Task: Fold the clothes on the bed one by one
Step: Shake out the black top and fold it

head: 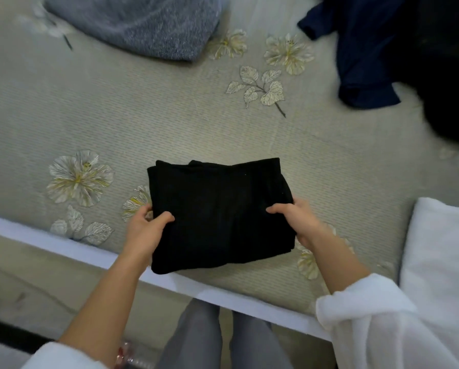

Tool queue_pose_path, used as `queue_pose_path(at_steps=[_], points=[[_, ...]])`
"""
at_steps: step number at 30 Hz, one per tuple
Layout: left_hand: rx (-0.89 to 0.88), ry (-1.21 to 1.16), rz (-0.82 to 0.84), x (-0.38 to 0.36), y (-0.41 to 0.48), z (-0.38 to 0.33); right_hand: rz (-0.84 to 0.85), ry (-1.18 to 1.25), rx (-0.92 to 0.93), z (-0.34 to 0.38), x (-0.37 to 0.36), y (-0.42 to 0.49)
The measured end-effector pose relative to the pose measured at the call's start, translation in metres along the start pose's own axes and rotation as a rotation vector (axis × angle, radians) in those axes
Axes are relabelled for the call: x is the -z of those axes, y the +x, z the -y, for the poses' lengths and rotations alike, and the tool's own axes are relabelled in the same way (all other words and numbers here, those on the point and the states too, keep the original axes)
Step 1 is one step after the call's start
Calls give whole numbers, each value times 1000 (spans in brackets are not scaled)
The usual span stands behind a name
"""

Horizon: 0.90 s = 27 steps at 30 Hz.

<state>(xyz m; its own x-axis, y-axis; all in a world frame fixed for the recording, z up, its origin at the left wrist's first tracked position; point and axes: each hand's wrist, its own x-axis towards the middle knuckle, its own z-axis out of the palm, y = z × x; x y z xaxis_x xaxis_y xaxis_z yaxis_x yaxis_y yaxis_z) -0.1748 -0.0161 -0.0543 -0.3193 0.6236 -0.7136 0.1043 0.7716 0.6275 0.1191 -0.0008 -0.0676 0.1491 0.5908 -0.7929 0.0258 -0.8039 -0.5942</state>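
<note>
Two hands, left hand (147, 227) at 9 o'clock and right hand (298, 222) at 3, pinch the folded black garment (217, 214) at the bed's (169, 115) 6 o'clock edge; judged nearly done, needing setting aside before the navy garment (361, 54) at 1 o'clock.

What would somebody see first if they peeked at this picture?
The folded black garment near the front edge of the bed, gripped at its sides by the left hand and the right hand. Next, the dark blue garment crumpled far right and the grey fabric far left.
</note>
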Motion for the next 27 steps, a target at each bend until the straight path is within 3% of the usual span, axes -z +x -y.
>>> queue_pose_path(at_steps=[5,11,20,27], points=[[-85,118,197,-13,-45,-33,-135,91,-7,-16,49,-81],[-163,299,461,-80,-93,-64,-380,295,-26,-49,110,-168],[-358,658,853,-234,-158,-106,-703,617,-68,-118,195,-242],[-634,950,960,-380,-223,-124,-831,882,-126,-154,268,-250]])
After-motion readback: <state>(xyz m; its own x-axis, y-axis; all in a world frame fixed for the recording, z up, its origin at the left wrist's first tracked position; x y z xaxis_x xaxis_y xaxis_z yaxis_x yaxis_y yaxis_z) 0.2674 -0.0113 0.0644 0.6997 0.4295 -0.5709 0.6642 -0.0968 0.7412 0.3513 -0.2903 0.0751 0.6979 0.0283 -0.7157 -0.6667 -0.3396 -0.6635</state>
